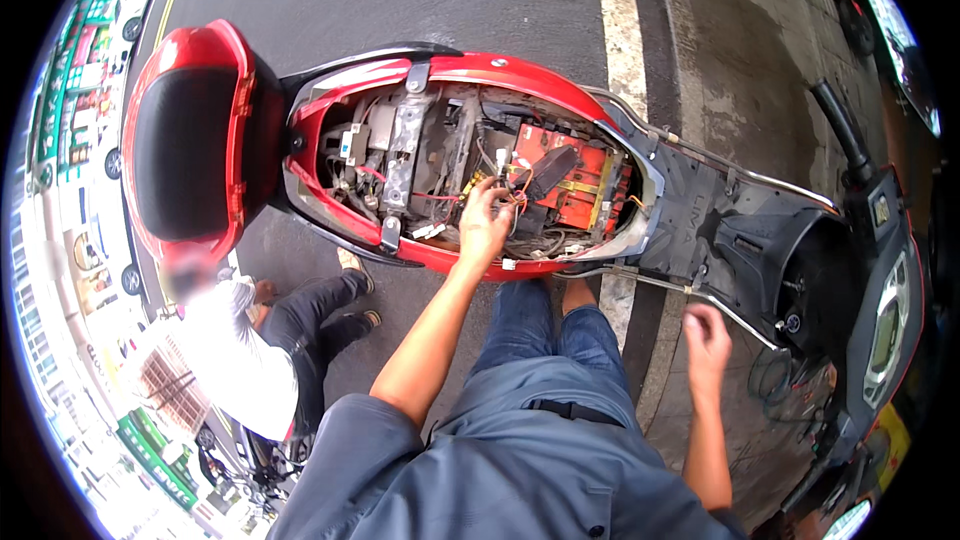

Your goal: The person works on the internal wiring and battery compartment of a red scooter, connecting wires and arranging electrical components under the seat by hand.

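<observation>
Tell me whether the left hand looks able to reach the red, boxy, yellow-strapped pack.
Probably yes: the left hand is close to the red pack; a long black piece covers only part of it.

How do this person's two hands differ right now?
The left hand is inside the open scooter compartment; the right hand is outside it, below the metal rail in the picture.

The left hand's fingers reach among thin wires; the right hand's are loosely curled, with nothing visible in them.

Both hands are bare.
</observation>
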{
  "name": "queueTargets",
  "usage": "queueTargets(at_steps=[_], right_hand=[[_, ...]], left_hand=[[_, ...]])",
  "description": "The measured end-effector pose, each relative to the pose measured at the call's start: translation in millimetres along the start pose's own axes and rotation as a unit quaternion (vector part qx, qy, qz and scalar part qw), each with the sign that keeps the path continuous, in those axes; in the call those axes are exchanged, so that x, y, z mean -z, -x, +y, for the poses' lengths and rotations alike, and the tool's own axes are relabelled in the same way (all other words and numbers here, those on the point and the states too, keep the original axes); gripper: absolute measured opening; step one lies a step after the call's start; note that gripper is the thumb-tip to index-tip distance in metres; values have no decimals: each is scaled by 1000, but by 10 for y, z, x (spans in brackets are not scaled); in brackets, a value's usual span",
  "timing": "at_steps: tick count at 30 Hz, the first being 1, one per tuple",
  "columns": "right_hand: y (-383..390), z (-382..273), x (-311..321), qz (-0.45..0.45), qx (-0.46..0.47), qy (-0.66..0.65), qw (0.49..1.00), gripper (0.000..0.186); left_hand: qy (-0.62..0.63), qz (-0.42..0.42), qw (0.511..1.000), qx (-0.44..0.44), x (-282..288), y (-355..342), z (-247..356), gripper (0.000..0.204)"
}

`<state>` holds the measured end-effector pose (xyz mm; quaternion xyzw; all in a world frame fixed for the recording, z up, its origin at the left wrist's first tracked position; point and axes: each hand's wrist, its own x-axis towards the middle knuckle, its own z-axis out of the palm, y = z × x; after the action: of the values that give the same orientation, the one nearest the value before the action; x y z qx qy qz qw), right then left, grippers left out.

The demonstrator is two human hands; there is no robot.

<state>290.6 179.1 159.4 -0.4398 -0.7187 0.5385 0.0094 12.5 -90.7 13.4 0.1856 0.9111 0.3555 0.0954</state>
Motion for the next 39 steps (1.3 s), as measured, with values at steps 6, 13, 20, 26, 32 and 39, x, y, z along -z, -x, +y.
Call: queueTargets(at_steps=[6, 13, 20, 26, 32, 39], right_hand=[[-996, -451, -1487, -267, 94, 58, 957, 25], [-1959, -709, -2860, -243, -38, -35, 969, 38], [-2224, -682, -3627, -314, -18, 208, 926, 55], [-2271, -597, -3484, -268, 31, 129, 954, 33], [-1748, -843, -2852, -281, -28, -79, 956, 24], [-1292, -587, -2891, -233, 3, -186, 955, 24]], left_hand=[[3, -49, 997, 56, -63, 130, 80, 32], [105, -65, 990, 63, 38, 238, 166, 31], [183, -166, 966, 74, 156, 359, 131, 29], [296, -221, 923, 107, 417, 243, -56, 23], [427, -161, 842, 288, 377, 91, -292, 15], [395, -132, 861, 293, 205, -316, -457, 43]])
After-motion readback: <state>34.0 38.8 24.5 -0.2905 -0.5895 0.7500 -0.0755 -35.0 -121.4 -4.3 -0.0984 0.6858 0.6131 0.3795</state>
